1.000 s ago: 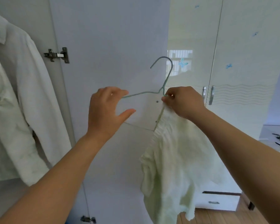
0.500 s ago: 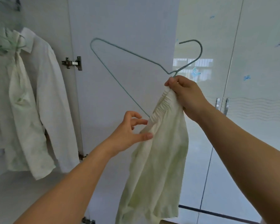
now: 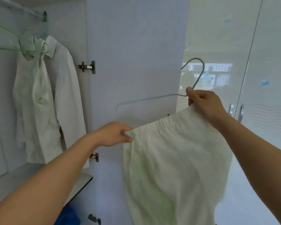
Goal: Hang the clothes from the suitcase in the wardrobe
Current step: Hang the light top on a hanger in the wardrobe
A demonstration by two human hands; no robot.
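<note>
White shirts (image 3: 44, 101) hang at the far left inside the open wardrobe, on pale green wire hangers (image 3: 15, 46) hooked over the rail (image 3: 23, 8). Below them lies the wardrobe shelf (image 3: 39, 176), and something blue (image 3: 68, 215) shows beneath its front edge. Next comes the open wardrobe door (image 3: 133, 54), with metal hinges (image 3: 88, 67) along its left side.

In front of that door, the left hand (image 3: 113, 133) pinches the left end of the elastic waistband of a pale green-white garment (image 3: 172, 168), thumb and fingers pressed together on the cloth. The waistband runs up and to the right, stretched between the two hands, and the rest of the cloth hangs down freely below it. Above the waistband is a thin green wire hanger (image 3: 152, 98), its long arm reaching left and its hook curving upward. The right hand (image 3: 204, 104) grips the hanger at the base of the hook, fingers curled, and also holds the right end of the waistband. Farther right stand closed glossy wardrobe doors (image 3: 258, 62) with metal handles (image 3: 237, 111).
</note>
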